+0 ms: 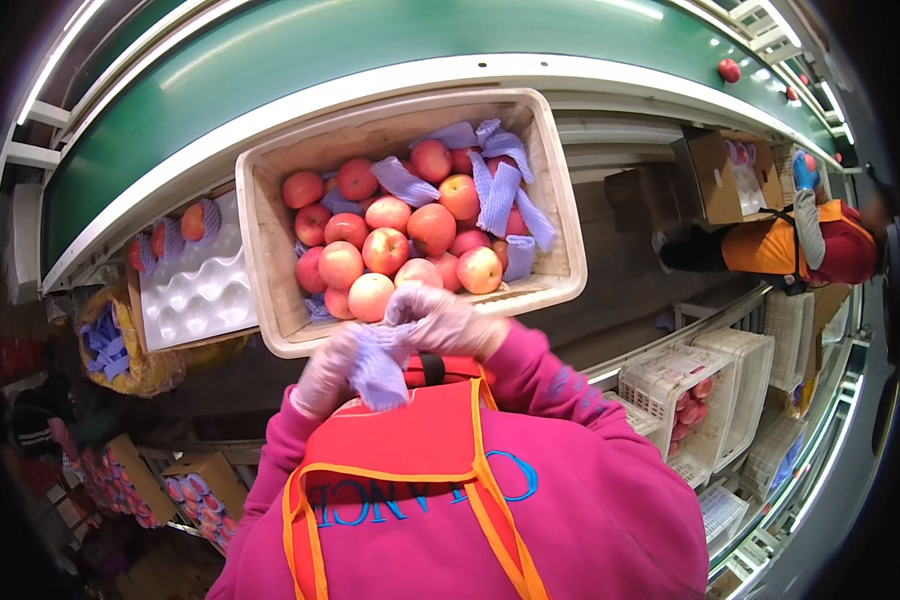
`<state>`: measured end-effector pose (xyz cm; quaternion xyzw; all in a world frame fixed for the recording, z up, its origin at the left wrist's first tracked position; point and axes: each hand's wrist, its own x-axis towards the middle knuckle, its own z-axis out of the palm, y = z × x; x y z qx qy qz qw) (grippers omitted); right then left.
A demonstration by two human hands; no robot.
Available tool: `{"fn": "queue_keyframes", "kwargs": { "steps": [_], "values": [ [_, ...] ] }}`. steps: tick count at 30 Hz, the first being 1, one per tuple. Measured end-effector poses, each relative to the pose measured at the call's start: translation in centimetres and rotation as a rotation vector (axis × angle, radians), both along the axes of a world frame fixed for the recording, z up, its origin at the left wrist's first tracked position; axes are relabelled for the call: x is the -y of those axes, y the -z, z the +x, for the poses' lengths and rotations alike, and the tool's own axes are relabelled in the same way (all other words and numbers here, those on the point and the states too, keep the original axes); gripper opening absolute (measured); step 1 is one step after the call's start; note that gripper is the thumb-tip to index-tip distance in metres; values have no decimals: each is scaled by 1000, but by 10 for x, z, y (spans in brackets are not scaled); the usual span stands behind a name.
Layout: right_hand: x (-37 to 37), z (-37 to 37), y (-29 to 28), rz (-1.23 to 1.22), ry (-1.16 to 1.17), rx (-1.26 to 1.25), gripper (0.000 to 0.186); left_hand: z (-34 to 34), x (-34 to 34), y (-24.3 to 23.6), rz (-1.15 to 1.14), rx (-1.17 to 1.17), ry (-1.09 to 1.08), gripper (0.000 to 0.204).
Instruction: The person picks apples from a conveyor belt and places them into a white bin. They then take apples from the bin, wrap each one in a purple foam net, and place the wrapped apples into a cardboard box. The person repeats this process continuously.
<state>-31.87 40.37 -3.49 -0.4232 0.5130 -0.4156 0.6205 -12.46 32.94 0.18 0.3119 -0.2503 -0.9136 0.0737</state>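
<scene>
A lilac foam net sleeve [378,372] is pinched between my two gloved hands, just in front of my orange-trimmed red apron. My left hand [327,375] closes around its left side, while my right hand [438,316] grips the upper edge with bent fingers. The sleeve looks limp; whether anything is inside it cannot be made out. Right beyond my hands stands a worn white plastic crate [567,225] holding several red apples [432,229]. More lilac foam nets [498,195] lie loose among the apples, mostly on the crate's right side.
A green conveyor belt [300,55] runs behind the crate. On the left, a carton holds a white molded tray [198,285] with several sleeved apples [201,220]. Below it is a yellow bag [130,345] of foam nets. A co-worker [815,245] stands far right, near stacked crates [735,385].
</scene>
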Motion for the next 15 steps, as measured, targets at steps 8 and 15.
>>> {"fn": "queue_keyframes", "kwargs": {
  "steps": [8, 15],
  "values": [
    [67, -56, 140, 498, 466, -940, 100, 31, -12, 55, -1, -36, 146, 28],
    [44, -88, 144, 201, 475, 178, 70, 16, 4, 35, -125, -248, 210, 32]
  ]
}}
